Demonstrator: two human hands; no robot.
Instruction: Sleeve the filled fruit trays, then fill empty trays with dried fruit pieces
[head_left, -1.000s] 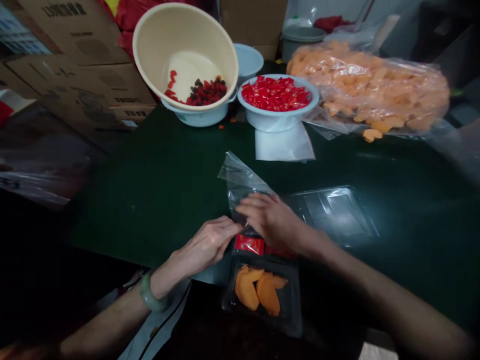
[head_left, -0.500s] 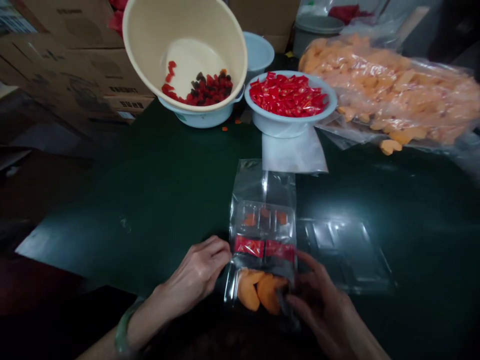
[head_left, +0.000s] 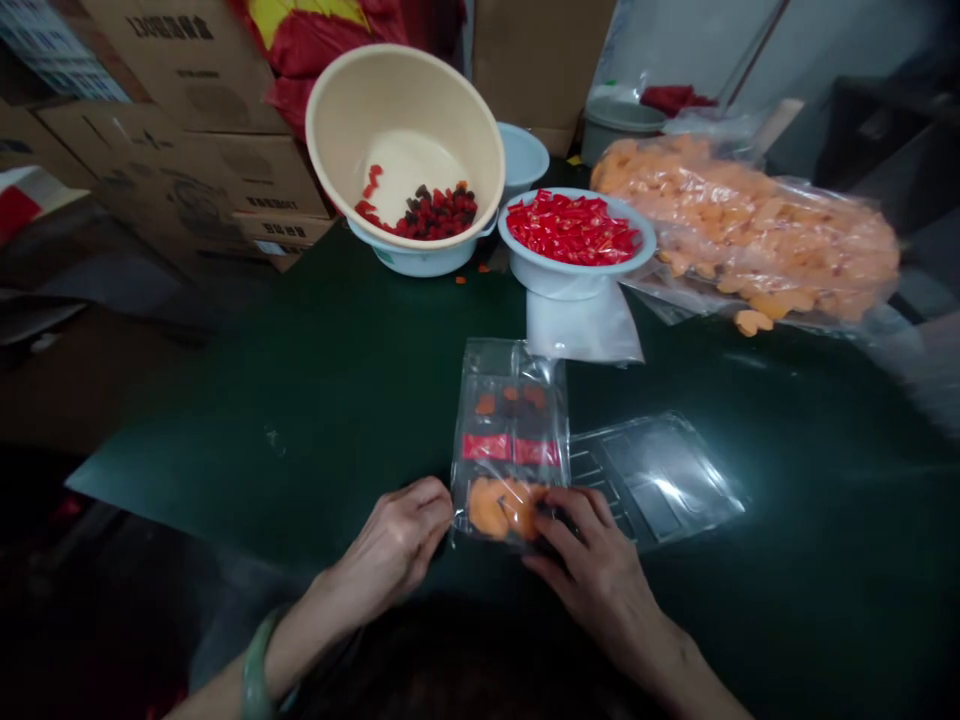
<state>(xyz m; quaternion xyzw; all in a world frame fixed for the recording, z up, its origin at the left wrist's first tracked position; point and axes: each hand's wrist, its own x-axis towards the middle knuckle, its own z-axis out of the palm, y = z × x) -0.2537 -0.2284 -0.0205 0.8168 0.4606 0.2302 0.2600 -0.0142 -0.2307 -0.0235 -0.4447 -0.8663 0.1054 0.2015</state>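
Note:
My left hand [head_left: 394,545] pinches the left edge of a clear plastic bag [head_left: 510,445] lying flat on the dark green table [head_left: 225,470]. My right hand [head_left: 592,560] rests over the bag's lower right corner, its fingers partly covering the contents. Inside the bag is a black compartment tray holding orange pieces [head_left: 499,507], red sachets [head_left: 510,450] and small orange bits at the far end. A clear plastic tray [head_left: 656,480] lies just right of the bag, partly under my right hand's side.
A tilted beige basin [head_left: 405,65] holds dark and red pieces, and a white bowl of red sachets [head_left: 555,280] stands beside it on white plastic [head_left: 585,335]. A large bag of orange pieces [head_left: 750,230] lies far right. Cardboard boxes [head_left: 187,170] stand behind.
The bag has slid closer and now lies shorter, its top end folded or tucked. My right hand has moved from beside the bag onto its lower right corner.

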